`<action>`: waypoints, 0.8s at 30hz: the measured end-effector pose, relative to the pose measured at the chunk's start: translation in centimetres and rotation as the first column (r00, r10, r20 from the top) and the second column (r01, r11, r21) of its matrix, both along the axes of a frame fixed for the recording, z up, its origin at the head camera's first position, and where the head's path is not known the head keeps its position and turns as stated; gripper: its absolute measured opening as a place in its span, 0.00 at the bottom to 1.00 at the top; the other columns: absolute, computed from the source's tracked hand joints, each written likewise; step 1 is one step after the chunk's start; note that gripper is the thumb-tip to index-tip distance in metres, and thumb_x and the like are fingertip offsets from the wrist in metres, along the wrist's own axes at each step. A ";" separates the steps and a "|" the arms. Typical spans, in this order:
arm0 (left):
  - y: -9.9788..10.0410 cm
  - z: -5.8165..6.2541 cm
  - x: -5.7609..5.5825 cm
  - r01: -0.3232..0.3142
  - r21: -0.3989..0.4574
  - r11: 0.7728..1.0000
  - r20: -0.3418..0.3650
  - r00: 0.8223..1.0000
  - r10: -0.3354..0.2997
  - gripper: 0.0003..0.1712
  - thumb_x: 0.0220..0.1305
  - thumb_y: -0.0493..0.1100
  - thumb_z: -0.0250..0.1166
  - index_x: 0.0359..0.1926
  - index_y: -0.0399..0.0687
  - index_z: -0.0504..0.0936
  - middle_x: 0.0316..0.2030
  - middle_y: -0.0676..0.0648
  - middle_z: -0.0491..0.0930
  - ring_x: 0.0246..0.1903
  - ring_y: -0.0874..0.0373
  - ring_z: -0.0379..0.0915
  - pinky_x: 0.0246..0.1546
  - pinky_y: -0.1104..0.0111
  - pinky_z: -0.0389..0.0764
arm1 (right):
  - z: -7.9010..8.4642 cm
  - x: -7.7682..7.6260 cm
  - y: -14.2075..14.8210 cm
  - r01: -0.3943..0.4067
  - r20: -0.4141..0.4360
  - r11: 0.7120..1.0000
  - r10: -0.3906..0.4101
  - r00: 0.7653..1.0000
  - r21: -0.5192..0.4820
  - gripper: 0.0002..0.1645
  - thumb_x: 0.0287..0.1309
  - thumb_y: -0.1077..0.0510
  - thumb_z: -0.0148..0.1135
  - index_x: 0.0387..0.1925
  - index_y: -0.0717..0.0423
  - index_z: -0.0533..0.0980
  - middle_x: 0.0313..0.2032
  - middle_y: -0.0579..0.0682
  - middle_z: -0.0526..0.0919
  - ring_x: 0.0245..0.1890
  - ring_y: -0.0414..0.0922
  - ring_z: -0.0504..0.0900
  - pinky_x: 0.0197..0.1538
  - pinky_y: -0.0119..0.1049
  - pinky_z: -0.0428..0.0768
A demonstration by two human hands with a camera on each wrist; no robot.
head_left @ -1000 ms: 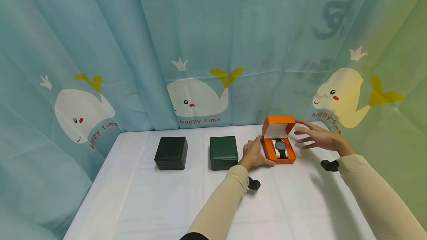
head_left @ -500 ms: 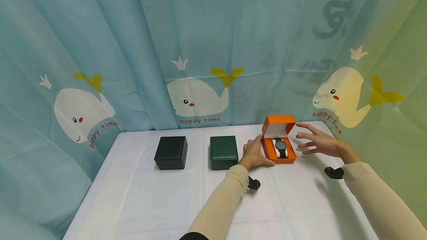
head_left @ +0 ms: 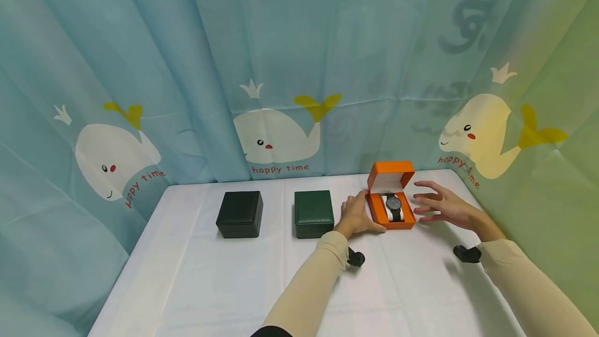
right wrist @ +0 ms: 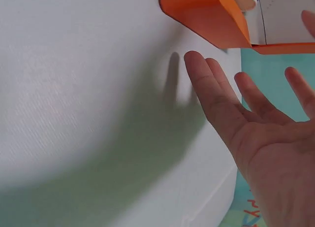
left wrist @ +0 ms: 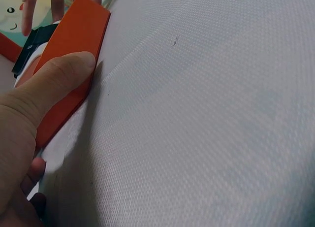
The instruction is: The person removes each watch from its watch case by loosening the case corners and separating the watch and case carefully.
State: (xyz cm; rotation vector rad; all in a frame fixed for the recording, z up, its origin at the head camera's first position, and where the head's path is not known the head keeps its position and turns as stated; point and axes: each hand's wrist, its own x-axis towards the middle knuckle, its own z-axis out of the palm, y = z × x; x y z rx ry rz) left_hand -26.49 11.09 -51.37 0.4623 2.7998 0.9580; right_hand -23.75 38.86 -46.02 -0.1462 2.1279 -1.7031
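Observation:
An orange watch box (head_left: 392, 225) stands with its lid (head_left: 393, 167) raised at the table's right rear. Inside it a wristwatch (head_left: 394, 204) with a dark face and black strap is wrapped round a white cushion. My left hand (head_left: 356, 217) grips the box at its near left corner. In the left wrist view the thumb (left wrist: 64, 77) presses the box's front face, with other fingers partly hidden at its side. Just right of the box hovers my right hand (head_left: 451, 207), fingers spread and holding nothing. The right wrist view shows a gap between its fingertips and the box wall (right wrist: 206, 15).
A closed green box (head_left: 314, 215) sits left of my left hand. Further left is a closed black box (head_left: 239, 215). All stand on a white-covered table (head_left: 224, 285), backed by a blue curtain (head_left: 290, 56) printed with whales.
My right hand has lowered slightly toward me, staying beside the box with its fingers spread. The left hand, the orange box and the watch have not visibly moved.

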 end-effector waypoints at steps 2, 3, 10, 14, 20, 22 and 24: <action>0.0 0.0 0.0 -0.004 0.005 1.000 0.010 1.000 0.003 0.64 0.40 0.62 0.86 0.75 0.54 0.64 0.64 0.53 0.73 0.60 0.57 0.65 0.63 0.65 0.67 | -0.3 0.1 -0.1 -0.005 -0.009 1.000 0.005 1.000 0.000 0.35 0.77 0.56 0.56 0.76 0.52 0.53 0.73 0.78 0.53 0.57 0.63 0.80 0.55 0.57 0.82; 0.0 0.0 0.0 -0.004 0.009 1.000 0.012 1.000 0.004 0.64 0.39 0.62 0.86 0.76 0.54 0.63 0.65 0.53 0.73 0.61 0.57 0.65 0.63 0.64 0.67 | -0.3 0.2 -0.2 -0.013 -0.016 1.000 0.013 1.000 -0.002 0.36 0.76 0.57 0.56 0.76 0.54 0.52 0.72 0.79 0.53 0.56 0.62 0.81 0.55 0.58 0.82; 0.0 0.0 -0.2 0.003 0.014 1.000 0.003 1.000 -0.003 0.65 0.39 0.62 0.86 0.76 0.54 0.63 0.66 0.54 0.73 0.62 0.57 0.64 0.64 0.64 0.65 | -0.7 0.1 -0.5 -0.048 -0.008 0.999 0.048 0.999 -0.008 0.40 0.75 0.60 0.57 0.78 0.62 0.49 0.73 0.79 0.52 0.57 0.59 0.81 0.55 0.58 0.82; 0.0 0.1 -0.2 -0.001 0.021 1.000 0.013 1.000 0.000 0.65 0.40 0.62 0.86 0.76 0.54 0.63 0.66 0.54 0.73 0.62 0.57 0.64 0.64 0.64 0.66 | -0.9 0.0 -0.8 -0.051 -0.010 0.999 0.052 0.999 0.013 0.41 0.73 0.61 0.59 0.78 0.62 0.51 0.74 0.77 0.53 0.60 0.56 0.78 0.55 0.56 0.82; 0.0 0.1 -0.2 -0.003 0.009 1.000 0.017 1.000 0.003 0.65 0.39 0.62 0.86 0.76 0.54 0.63 0.65 0.54 0.73 0.61 0.57 0.64 0.65 0.64 0.66 | -1.1 -0.1 -1.2 -0.070 -0.026 0.996 0.072 0.997 0.060 0.42 0.72 0.60 0.61 0.79 0.63 0.53 0.74 0.75 0.53 0.63 0.59 0.74 0.54 0.52 0.83; 0.0 0.1 -0.2 0.002 0.001 1.000 0.010 1.000 -0.002 0.65 0.39 0.63 0.86 0.76 0.54 0.63 0.65 0.54 0.73 0.61 0.57 0.64 0.64 0.64 0.66 | -1.1 -0.1 -1.3 -0.079 -0.036 0.994 0.082 0.996 0.077 0.42 0.72 0.60 0.61 0.79 0.63 0.53 0.74 0.76 0.53 0.63 0.60 0.75 0.53 0.51 0.84; 0.0 0.0 -0.3 0.004 -0.004 1.000 0.006 1.000 -0.004 0.65 0.39 0.63 0.86 0.76 0.54 0.63 0.65 0.53 0.73 0.61 0.57 0.64 0.63 0.65 0.66 | -1.0 -0.1 -1.4 -0.076 -0.041 0.992 0.080 0.996 0.099 0.42 0.72 0.60 0.62 0.79 0.62 0.54 0.73 0.76 0.54 0.61 0.60 0.76 0.52 0.50 0.84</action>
